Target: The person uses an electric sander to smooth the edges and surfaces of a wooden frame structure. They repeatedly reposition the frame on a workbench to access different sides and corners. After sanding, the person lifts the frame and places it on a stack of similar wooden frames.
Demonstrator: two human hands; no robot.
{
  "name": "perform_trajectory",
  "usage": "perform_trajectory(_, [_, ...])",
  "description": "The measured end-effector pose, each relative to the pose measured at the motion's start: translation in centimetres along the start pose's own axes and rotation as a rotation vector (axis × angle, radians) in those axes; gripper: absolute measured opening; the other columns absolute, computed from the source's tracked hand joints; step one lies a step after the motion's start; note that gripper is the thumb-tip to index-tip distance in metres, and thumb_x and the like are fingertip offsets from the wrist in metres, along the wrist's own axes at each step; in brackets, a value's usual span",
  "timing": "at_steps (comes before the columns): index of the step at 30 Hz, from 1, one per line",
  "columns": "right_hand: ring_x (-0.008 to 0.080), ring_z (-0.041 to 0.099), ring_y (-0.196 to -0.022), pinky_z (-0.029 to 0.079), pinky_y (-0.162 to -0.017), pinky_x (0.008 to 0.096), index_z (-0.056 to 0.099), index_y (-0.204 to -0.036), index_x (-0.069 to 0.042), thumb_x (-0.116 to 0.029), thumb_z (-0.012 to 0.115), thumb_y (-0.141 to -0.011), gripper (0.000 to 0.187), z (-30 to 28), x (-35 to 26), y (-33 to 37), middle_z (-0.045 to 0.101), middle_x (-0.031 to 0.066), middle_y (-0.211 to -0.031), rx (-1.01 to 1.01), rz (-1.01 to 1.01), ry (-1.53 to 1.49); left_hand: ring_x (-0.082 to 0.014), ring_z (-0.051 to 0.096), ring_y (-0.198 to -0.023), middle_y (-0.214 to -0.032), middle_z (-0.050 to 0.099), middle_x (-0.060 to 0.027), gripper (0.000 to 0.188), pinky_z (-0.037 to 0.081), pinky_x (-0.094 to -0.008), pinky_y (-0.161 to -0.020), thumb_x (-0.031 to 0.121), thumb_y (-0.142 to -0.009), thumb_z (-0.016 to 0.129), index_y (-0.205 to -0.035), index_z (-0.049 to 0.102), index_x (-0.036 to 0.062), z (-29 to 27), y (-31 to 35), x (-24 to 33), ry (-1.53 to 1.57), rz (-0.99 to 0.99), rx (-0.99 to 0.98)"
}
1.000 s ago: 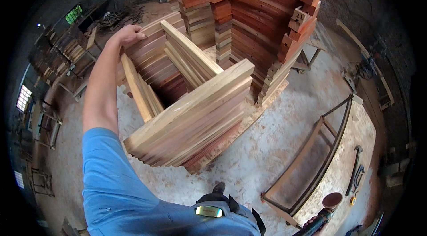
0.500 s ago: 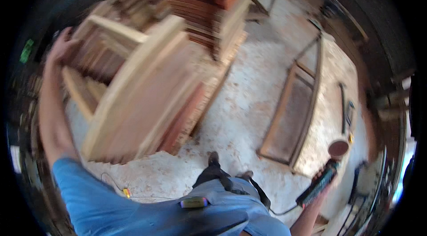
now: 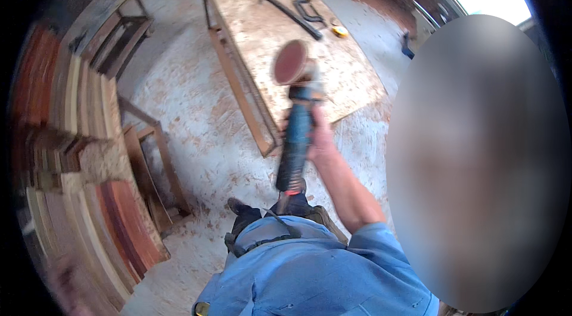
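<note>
My right hand (image 3: pixel 319 134) grips the blue body of an angle grinder (image 3: pixel 296 137), held up in front of me. Its round reddish sanding disc (image 3: pixel 290 61) points away, toward a sawdust-covered workbench (image 3: pixel 351 77). My left hand is out of view. Below me are my blue shirt and dark shoes (image 3: pixel 244 208) on the dusty floor.
Stacked wooden boards and frame parts (image 3: pixel 77 155) stand at the left. On the workbench lie dark clamps (image 3: pixel 298 15) and a small yellow tape measure (image 3: pixel 339 31). A blurred-out person fills the right side. A metal frame stand (image 3: pixel 119 36) sits at the upper left.
The view has swung right, away from the wood stack. My left hand, which rested on the stacked boards, has left the picture. The grinder has risen from the lower right to the middle.
</note>
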State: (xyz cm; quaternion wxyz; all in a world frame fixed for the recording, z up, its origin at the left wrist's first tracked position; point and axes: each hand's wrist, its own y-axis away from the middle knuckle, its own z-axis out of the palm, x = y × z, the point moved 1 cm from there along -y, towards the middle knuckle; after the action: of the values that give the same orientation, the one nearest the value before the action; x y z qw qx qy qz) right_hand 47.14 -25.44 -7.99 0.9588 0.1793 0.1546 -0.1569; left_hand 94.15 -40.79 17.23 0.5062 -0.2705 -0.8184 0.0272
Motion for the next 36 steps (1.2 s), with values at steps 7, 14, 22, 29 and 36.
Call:
perform_trajectory(7, [0.0195,0.064,-0.087,0.055,-0.08,0.0327,0.05,-0.125,-0.001,-0.026,0.066,-0.088,0.048,-1.6,0.8,0.2,0.064,0.0123,-0.101,-0.068,-0.155,0.276,-0.026,0.055,-0.12,-0.13,0.056,-0.0155,0.076,0.043,-0.0386,-0.104,0.007,-0.072,0.073,-0.14,0.041,-0.0043,38.0,3.4,-2.4,0.437,-0.506,-0.893])
perform_trajectory(14, [0.025,0.06,-0.107,0.045,-0.098,0.0347,0.03,-0.147,0.003,-0.028,0.073,-0.082,0.084,-9.1,-9.3,5.5,0.063,0.017,-0.115,0.031,-0.315,1.045,-0.0166,0.063,-0.08,-0.094,0.064,-0.0052,0.042,0.053,-0.0323,-0.073,0.018,-0.076,0.074,-0.112,0.058,0.0021,50.9,5.3,0.5,0.49,-0.55,-0.67])
perform_trajectory(22, [0.0278,0.068,-0.1,0.053,-0.086,0.0361,0.046,-0.136,0.01,-0.044,0.068,-0.086,0.077,-35.5,-23.2,28.8,0.068,0.0232,-0.115,0.976,-0.229,1.186,-0.0172,0.058,-0.072,-0.082,0.062,-0.0075,0.034,0.049,-0.0345,-0.071,0.019,-0.075,0.071,-0.1,0.061,-0.0012,55.7,-4.9,-5.6,-0.292,-0.175,-0.579])
perform_trajectory(29, [0.0168,0.062,-0.077,0.052,-0.066,0.0314,0.056,-0.123,0.009,-0.045,0.065,-0.089,0.064,-37.9,-21.9,49.0,0.065,0.0124,-0.096,1.491,-0.178,0.525,-0.0217,0.058,-0.073,-0.081,0.062,-0.0087,0.033,0.048,-0.0382,-0.071,0.021,-0.076,0.071,-0.095,0.062,-0.0045,61.4,-10.4,-12.3,-0.502,-0.399,-0.488])
perform_trajectory(36, [0.0162,0.061,-0.075,0.052,-0.062,0.0296,0.057,-0.12,0.004,-0.044,0.063,-0.09,0.057,-36.6,-22.5,46.7,0.065,0.0102,-0.097,1.534,-0.145,0.533,-0.0344,0.059,-0.08,-0.094,0.064,-0.0187,0.05,0.048,-0.0458,-0.079,0.031,-0.076,0.072,-0.106,0.061,-0.0069,67.6,-14.4,-15.5,-0.503,-0.434,-0.479])
